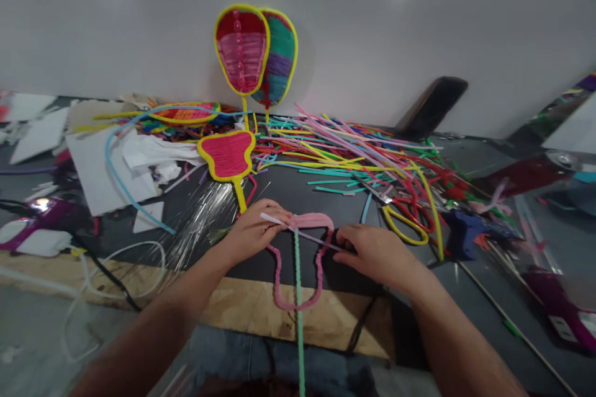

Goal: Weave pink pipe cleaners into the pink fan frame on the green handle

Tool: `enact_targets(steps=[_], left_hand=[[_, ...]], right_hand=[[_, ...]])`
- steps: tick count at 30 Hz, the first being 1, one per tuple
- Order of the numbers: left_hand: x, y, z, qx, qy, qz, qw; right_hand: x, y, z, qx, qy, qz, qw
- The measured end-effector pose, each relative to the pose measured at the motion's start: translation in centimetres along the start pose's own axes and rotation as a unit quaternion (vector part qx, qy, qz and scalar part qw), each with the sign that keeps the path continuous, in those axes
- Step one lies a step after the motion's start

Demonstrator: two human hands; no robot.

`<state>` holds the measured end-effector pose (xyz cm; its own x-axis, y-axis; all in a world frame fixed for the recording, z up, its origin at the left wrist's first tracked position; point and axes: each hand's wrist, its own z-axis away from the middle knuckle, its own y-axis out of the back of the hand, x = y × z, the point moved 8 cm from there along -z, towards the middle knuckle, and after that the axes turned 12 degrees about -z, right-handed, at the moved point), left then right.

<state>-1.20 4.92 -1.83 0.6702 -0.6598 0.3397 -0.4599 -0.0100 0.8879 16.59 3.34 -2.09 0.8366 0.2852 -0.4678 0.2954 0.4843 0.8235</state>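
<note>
Our left hand (258, 229) and right hand (370, 251) pinch a lilac pipe cleaner (316, 240), its length slanting down rightward across the mint stem (298, 279) and pink frame (278, 279); left lies nearer the stem.

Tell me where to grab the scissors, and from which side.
Probably the yellow loop, from the near side, by the right hand: the loop is wide and lies toward the person, while the blades point away and left.
</note>
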Motion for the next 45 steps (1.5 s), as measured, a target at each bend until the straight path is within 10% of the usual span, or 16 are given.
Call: enact_targets(steps=[8,16,26,45], left_hand=[[-0.2,0.0,0.2,0.013,-0.001,-0.004,1.000],[0.2,0.4,0.2,0.024,-0.020,-0.006,1.000],[-0.4,-0.1,0.3,0.011,-0.010,0.016,1.000],[0.5,0.5,0.1,0.038,-0.046,-0.015,0.998]], right_hand=[[1.2,1.7,0.2,0.043,0.017,-0.155,0.987],[3.4,1.1,-1.4,0.044,0.057,-0.596,0.800],[0.3,0.2,-2.2,0.155,0.153,-0.265,0.939],[-2.3,-0.1,-2.3,0.269,0.221,-0.145,0.926]])
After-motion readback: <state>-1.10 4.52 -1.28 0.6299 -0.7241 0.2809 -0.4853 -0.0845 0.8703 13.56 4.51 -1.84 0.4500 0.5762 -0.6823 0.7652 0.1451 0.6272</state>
